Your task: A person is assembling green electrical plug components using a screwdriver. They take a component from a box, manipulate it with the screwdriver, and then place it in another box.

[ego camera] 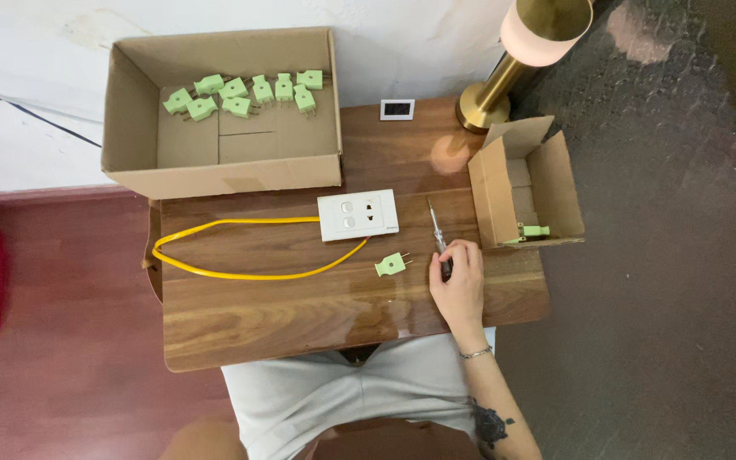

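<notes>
My right hand [459, 281] rests on the wooden table [300, 315] with its fingers closed around the dark handle of a screwdriver [437, 228], whose metal shaft points away from me. Just left of the hand lies a single green plug [391, 265] with its prongs facing the hand. Beyond it sits a white socket plate [358, 215] joined to a yellow cable [232, 273] that loops across the table to the left. My left hand is out of sight.
A large open cardboard box [223, 170] at the back left holds several green plugs [244, 94]. A small open carton [526, 183] on the right holds one more green plug [535, 231]. A brass lamp [513, 60] and a small white display [397, 109] stand behind.
</notes>
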